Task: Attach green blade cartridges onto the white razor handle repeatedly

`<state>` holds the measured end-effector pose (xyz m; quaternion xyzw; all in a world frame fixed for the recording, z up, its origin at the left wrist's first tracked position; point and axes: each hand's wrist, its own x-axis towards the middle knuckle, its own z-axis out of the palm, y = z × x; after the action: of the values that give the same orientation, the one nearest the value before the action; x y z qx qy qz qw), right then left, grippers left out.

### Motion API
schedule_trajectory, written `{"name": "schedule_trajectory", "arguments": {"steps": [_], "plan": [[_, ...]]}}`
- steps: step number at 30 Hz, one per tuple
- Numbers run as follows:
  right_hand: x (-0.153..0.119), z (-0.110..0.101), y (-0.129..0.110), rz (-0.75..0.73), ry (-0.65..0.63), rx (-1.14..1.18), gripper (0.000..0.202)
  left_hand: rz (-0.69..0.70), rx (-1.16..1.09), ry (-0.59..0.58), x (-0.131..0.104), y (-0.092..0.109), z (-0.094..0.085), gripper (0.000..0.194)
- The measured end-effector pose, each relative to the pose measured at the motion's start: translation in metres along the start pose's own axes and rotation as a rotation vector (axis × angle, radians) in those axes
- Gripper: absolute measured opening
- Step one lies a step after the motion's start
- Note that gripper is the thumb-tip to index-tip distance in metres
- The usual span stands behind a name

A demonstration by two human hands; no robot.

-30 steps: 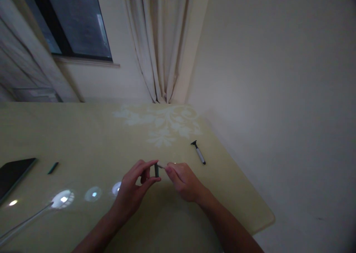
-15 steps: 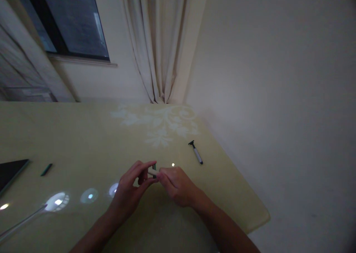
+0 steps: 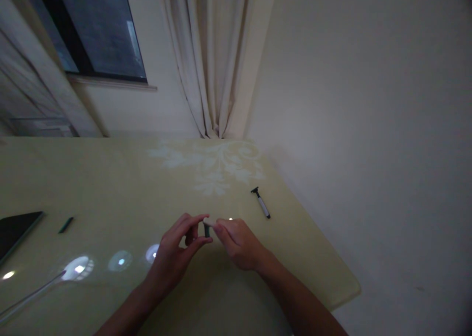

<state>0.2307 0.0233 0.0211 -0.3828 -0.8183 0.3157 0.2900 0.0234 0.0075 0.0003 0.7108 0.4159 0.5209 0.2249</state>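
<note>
My left hand (image 3: 179, 245) pinches a small dark green piece (image 3: 207, 230) upright between thumb and index finger, above the table. In my right hand (image 3: 238, 242) is a thin pale item (image 3: 209, 222), gripped in closed fingers; its tip meets the upper part of the green piece. Up and to the right of my right hand, a razor (image 3: 262, 205) with a grey handle and black head lies on the table. A second small dark green piece (image 3: 66, 225) rests at the left.
The glossy yellowish table (image 3: 110, 178) carries lamp reflections. A dark flat object (image 3: 16, 232) lies at its left edge, with a thin cable-like line (image 3: 33, 295) below. Curtains (image 3: 210, 55) and a window (image 3: 106, 31) stand behind, a wall at the right.
The pale item's tip has moved up along the green piece, from its middle to near its top. My right hand has shifted slightly up and right. The view has moved slightly.
</note>
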Motion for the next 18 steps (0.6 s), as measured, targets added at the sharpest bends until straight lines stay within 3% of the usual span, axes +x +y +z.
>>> {"name": "schedule_trajectory", "arguments": {"steps": [18], "plan": [[0.0007,-0.0008,0.0031,0.022,0.034,0.03,0.051,-0.024,-0.043,0.013,-0.0018,-0.0034,0.0022,0.037]]}}
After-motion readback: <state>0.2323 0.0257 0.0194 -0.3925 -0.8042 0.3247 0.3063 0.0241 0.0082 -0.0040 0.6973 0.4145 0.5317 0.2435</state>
